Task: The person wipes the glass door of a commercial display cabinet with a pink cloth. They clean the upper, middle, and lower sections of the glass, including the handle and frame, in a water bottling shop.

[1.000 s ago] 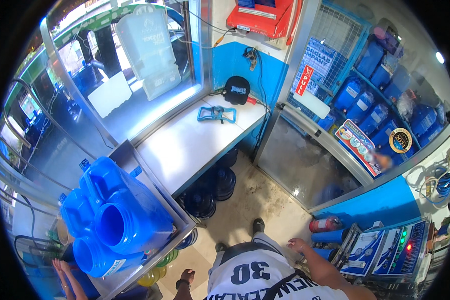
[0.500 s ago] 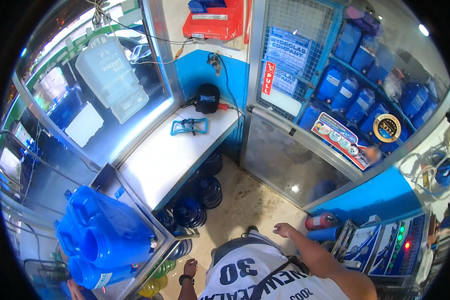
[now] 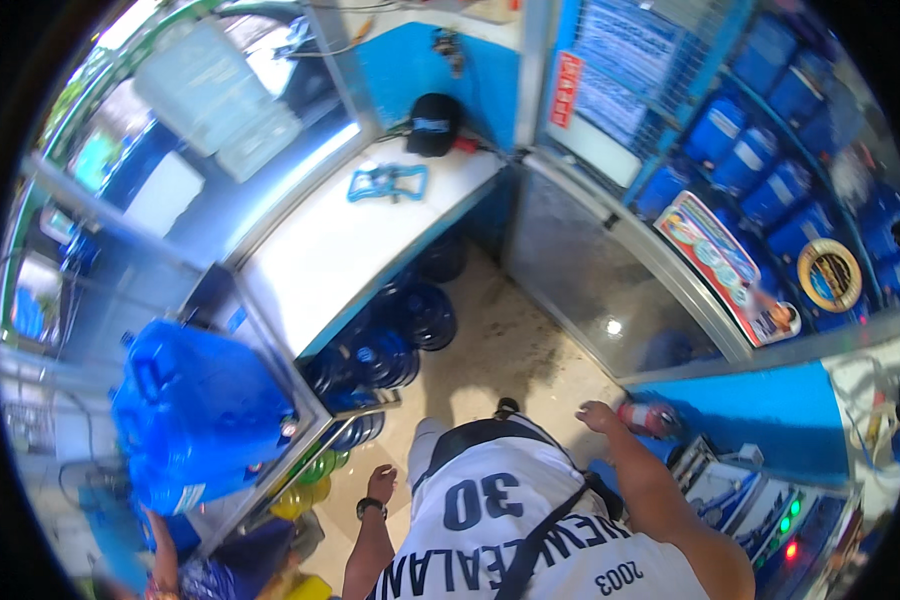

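Note:
My left hand (image 3: pixel 382 483), with a dark band at the wrist, hangs beside my body above the floor. Its fingers are loosely apart and nothing shows in it. Out to the right, my right hand (image 3: pixel 597 416) is held in the air, fingers slightly bent and nothing visible in it. Just beyond it, on the floor by the wall, lies a red-and-clear rounded container (image 3: pixel 650 417). To the left of my left hand, blue water jugs (image 3: pixel 210 385) stand on a metal-edged counter (image 3: pixel 310 410). Another person's arm (image 3: pixel 160 550) reaches up beside these jugs at the lower left.
A white countertop (image 3: pixel 320 265) holds a blue frame-like tool (image 3: pixel 387 184) and a black cap (image 3: pixel 434 125). Round dark-blue bottles (image 3: pixel 425 315) sit beneath it. A glass door (image 3: pixel 600 280) stands ahead, and a control panel with lights (image 3: pixel 770 525) is at right.
My body has moved forward and my view has turned, so the counter and door sit differently. Both hands stay free. The other person's arm and dark clothing have come further into view.

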Tool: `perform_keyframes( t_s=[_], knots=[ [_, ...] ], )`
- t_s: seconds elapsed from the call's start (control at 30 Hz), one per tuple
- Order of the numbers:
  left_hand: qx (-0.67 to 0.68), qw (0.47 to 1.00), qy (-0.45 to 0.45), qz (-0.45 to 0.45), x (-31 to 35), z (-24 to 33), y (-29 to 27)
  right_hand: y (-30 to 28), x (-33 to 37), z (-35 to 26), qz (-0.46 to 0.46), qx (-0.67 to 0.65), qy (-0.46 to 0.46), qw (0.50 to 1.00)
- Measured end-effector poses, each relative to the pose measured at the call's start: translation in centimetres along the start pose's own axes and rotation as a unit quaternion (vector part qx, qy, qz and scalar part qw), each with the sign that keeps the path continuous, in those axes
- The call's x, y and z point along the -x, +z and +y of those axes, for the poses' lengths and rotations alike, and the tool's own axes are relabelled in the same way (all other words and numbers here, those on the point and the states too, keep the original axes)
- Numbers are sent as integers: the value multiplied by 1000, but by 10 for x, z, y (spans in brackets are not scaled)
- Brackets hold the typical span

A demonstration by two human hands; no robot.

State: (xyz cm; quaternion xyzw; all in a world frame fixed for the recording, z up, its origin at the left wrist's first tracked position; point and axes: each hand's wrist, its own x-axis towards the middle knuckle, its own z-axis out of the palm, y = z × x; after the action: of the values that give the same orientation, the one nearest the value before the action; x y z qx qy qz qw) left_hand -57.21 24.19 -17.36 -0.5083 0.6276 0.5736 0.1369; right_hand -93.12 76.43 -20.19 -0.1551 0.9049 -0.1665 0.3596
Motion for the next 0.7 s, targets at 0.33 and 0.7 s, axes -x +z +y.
perform_keyframes(
  t_s=[0.33,0.7],
  knots=[
    [-131,990,26,44,-3,37,-6,-7,5,-17,-56,-117,58,990],
    [-54,994,55,75,17,68,31,-42,-44,-20,-83,-102,48,990]
  ],
)
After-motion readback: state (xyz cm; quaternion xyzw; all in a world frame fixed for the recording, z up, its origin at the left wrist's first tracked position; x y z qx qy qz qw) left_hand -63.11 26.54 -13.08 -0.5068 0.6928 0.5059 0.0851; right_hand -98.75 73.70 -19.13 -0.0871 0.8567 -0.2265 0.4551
